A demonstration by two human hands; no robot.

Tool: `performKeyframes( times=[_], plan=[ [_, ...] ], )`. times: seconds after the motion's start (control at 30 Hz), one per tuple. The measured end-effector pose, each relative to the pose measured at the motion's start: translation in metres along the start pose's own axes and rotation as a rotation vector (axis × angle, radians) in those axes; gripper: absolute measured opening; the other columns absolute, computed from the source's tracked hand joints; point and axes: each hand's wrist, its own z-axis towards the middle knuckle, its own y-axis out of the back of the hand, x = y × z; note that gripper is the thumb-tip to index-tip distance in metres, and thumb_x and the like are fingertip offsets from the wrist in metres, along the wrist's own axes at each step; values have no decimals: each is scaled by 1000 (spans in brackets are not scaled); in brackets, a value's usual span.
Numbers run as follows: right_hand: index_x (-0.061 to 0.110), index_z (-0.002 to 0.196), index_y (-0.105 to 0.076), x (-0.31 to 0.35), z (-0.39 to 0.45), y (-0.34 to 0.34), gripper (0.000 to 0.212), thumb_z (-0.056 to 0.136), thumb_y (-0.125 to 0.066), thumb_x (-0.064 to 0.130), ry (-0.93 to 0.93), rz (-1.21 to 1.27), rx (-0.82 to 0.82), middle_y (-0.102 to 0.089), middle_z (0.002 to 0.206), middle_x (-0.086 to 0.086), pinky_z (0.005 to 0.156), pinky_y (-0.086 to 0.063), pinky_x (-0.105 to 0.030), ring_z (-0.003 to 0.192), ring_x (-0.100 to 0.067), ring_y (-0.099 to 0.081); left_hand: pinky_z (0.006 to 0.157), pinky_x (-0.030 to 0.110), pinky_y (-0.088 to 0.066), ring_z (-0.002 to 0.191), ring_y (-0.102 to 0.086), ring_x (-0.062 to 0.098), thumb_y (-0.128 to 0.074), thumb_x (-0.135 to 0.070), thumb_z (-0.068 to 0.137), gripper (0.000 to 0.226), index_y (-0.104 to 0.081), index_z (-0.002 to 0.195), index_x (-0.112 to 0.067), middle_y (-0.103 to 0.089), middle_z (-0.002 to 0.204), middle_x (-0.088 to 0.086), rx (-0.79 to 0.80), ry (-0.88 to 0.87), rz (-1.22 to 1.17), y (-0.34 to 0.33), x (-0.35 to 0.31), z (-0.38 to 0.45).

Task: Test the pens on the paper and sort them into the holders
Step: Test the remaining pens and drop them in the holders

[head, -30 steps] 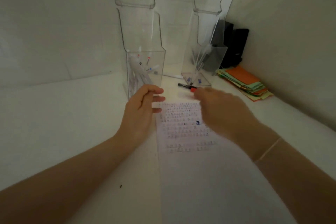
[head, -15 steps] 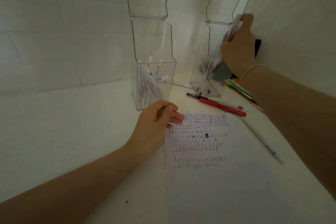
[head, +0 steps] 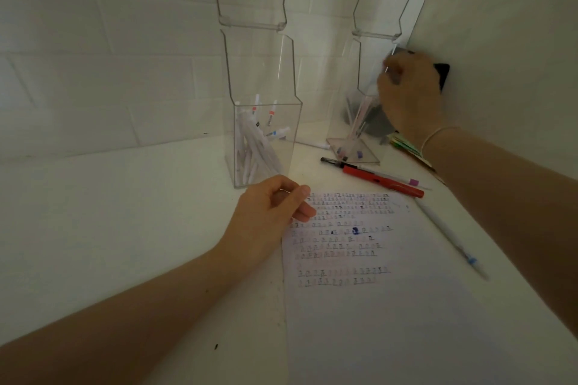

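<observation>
The paper (head: 359, 316) lies on the white table, its upper part full of small ink marks. My left hand (head: 272, 209) rests on the paper's top left corner with its fingers curled. My right hand (head: 409, 97) is up at the opening of the right clear holder (head: 350, 134), fingers curled round the top of a pinkish pen (head: 359, 119) that slants down inside it. The left clear holder (head: 266, 147) contains several white pens. Loose on the table lie a red pen (head: 384, 181), a thin purple-ended pen (head: 413, 182) and a white pen (head: 450, 234) with a blue band.
Another white pen (head: 309, 143) lies between the two holders. A stack of coloured sheets (head: 406, 147) and a dark object (head: 442, 72) sit in the right corner against the wall. Tiled walls close in behind and on the right.
My right hand picked a pen off the table, lifted it to the right holder and has now lowered it into the opening. My left hand stayed on the paper.
</observation>
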Motion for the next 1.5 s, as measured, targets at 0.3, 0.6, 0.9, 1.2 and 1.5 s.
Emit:
performKeyframes(
  times=[0.3,0.6,0.9,1.2,1.5],
  plan=[
    [7,95,-58,-26,-79,-12,12,92,-47,11,298,-524,517,-53,90,-6,67,-50,-36,78,-24,-57,71,24,-53,70,-68,12,-55,-27,92,19,-63,84,-12,-73,74,-3,12,-37,52,1,2,0],
    [15,123,-61,-31,-63,-20,33,93,-51,7,-170,-415,792,-61,121,-10,81,-44,-25,96,-21,-56,66,20,-52,68,-68,12,-56,-26,92,18,-63,83,-12,-73,73,-2,6,-38,57,1,4,2],
    [18,129,-48,-14,-68,-11,32,98,-44,20,174,-771,910,-59,109,-7,72,-49,-29,85,-20,-55,64,15,-49,68,-67,8,-54,-29,92,20,-63,85,-12,-72,73,-6,9,-54,83,1,5,2],
    [20,130,-51,-5,-64,-8,32,100,-42,22,243,-825,952,-58,121,-9,84,-48,-31,101,-23,-59,63,15,-49,69,-67,8,-53,-29,93,20,-62,87,-12,-72,75,-5,18,-55,93,1,7,1],
    [14,102,-65,5,-68,13,17,90,-57,24,289,-229,540,-66,94,-6,75,-52,-37,82,-23,-61,68,17,-50,73,-66,5,-55,-27,92,12,-60,90,-16,-71,78,-5,-18,-73,81,1,8,1]
  ],
)
